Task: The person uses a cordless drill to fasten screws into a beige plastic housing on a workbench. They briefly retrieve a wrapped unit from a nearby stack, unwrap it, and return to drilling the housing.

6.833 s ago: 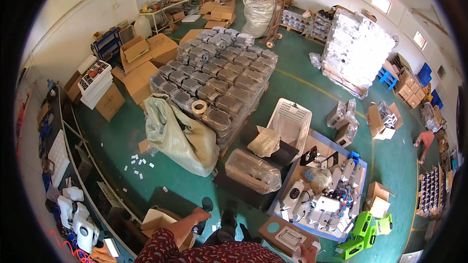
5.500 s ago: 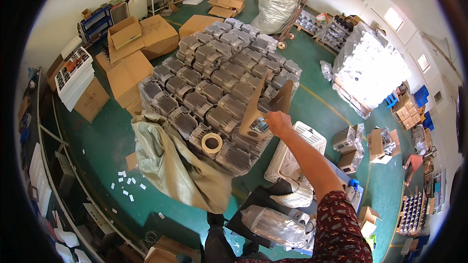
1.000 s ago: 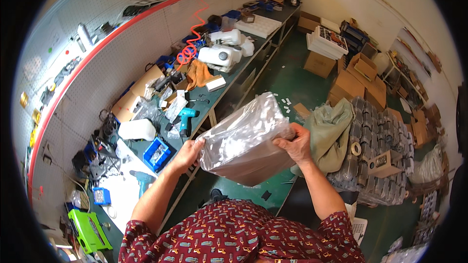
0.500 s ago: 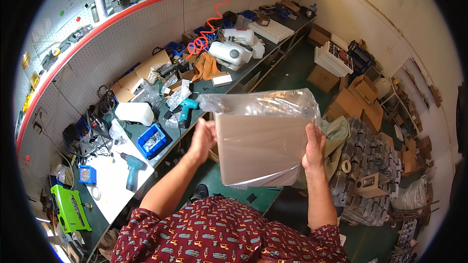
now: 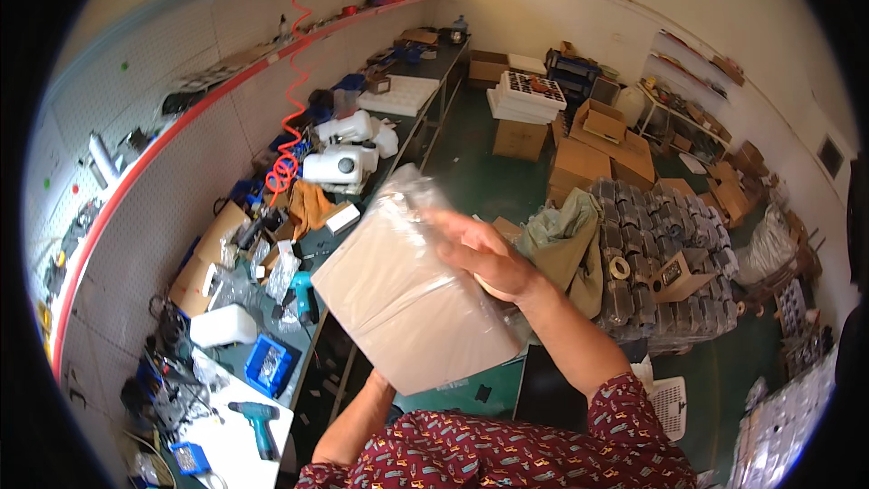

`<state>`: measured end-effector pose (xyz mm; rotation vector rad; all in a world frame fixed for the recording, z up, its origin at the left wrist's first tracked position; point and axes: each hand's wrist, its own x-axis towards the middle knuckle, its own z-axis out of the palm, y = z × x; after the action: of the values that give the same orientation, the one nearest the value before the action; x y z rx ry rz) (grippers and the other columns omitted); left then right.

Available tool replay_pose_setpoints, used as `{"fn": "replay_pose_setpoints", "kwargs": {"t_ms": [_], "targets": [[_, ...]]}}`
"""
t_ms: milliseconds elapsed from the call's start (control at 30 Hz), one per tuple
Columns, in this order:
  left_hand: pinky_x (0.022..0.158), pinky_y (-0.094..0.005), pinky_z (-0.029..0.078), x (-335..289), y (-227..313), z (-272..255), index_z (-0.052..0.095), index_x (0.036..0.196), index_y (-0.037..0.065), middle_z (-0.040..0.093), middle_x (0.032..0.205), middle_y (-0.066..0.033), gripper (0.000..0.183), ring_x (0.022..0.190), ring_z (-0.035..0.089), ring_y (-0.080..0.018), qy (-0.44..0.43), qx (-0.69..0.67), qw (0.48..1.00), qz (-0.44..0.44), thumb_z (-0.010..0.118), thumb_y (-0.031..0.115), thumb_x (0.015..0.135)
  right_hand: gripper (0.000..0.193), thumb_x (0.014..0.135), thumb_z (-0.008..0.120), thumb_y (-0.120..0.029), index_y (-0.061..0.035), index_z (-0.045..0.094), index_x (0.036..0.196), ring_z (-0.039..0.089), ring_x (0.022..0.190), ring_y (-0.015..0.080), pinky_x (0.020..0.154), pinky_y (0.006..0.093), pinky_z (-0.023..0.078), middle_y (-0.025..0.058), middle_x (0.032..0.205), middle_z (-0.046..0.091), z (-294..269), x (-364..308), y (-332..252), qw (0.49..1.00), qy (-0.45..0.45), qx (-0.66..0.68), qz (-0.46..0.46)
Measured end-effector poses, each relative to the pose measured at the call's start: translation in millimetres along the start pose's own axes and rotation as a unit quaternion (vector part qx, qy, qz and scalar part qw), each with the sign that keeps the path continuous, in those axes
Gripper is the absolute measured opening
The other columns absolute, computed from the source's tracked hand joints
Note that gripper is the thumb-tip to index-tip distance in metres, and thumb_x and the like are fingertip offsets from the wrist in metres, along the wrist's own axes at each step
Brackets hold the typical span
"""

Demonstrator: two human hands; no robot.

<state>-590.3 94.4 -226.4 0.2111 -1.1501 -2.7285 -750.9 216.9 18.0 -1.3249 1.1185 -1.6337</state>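
A flat, light-brown rectangular package (image 5: 407, 294) in clear plastic film is held tilted in front of me. My left hand (image 5: 384, 384) reaches under its lower edge and supports it from behind, its fingers hidden by the package. At the upper right edge, my right hand (image 5: 484, 254) lies on the loose, crumpled end of the plastic film (image 5: 407, 190), its fingers bent over it and a little blurred.
Along the left runs a workbench with a teal drill (image 5: 258, 426), a blue bin (image 5: 270, 364) of small parts, white plastic tanks (image 5: 339, 167) and an orange cloth (image 5: 310, 206). Stacked grey parts (image 5: 670, 244) and cardboard boxes (image 5: 597, 158) stand on the right.
My view has swung right. The package has turned to a slant and sits lower left. My right hand moved from its side onto the film's loose end; my left hand went underneath.
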Motion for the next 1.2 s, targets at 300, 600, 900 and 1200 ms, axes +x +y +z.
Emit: {"fn": "replay_pose_setpoints", "kwargs": {"t_ms": [300, 600, 900, 1200], "targets": [[0.115, -0.0472, 0.047, -41, 55, 21, 0.045, 0.156, 0.005, 0.050, 0.156, -0.0172, 0.076, 0.137, 0.055, -0.0292, -0.016, -0.003, 0.999, 0.034, 0.054, 0.060, 0.104, 0.065, 0.095, 0.049, 0.005, 0.0026, 0.039, 0.159, 0.050, 0.145, 0.0220, 0.117, 0.0348, 0.043, 0.0186, 0.157, 0.052, 7, -74, -6, 0.954, 0.003, -0.299, -0.018], [0.114, -0.0474, 0.048, -48, 76, 47, 0.047, 0.154, 0.004, 0.052, 0.154, -0.0180, 0.074, 0.136, 0.056, -0.0290, -0.028, -0.010, 0.998, 0.061, 0.055, 0.057, 0.104, 0.040, 0.101, 0.070, -0.025, 0.0023, 0.064, 0.129, 0.073, 0.082, 0.0182, 0.074, 0.0350, 0.058, 0.0128, 0.095, 0.079, 18, -115, -31, 0.953, 0.023, -0.297, 0.056], [0.113, -0.0467, 0.049, -46, 92, 67, 0.049, 0.152, 0.003, 0.055, 0.151, -0.0178, 0.071, 0.134, 0.058, -0.0280, -0.030, -0.007, 0.995, 0.096, 0.056, 0.055, 0.104, 0.016, 0.094, 0.079, -0.011, -0.0022, 0.066, 0.092, 0.059, 0.090, 0.0067, 0.074, 0.0251, 0.049, 0.0014, 0.098, 0.064, 1, -100, -43, 0.963, 0.021, -0.240, -0.121], [0.110, -0.0448, 0.050, -43, 99, 71, 0.051, 0.150, 0.003, 0.057, 0.146, -0.0162, 0.066, 0.130, 0.059, -0.0258, -0.036, 0.010, 0.995, 0.096, 0.057, 0.051, 0.105, 0.019, 0.093, 0.070, 0.005, -0.0083, 0.057, 0.093, 0.062, 0.084, 0.0102, 0.076, 0.0252, 0.055, 0.0057, 0.107, 0.063, -24, -80, -45, 0.981, 0.138, 0.058, -0.125]]}}
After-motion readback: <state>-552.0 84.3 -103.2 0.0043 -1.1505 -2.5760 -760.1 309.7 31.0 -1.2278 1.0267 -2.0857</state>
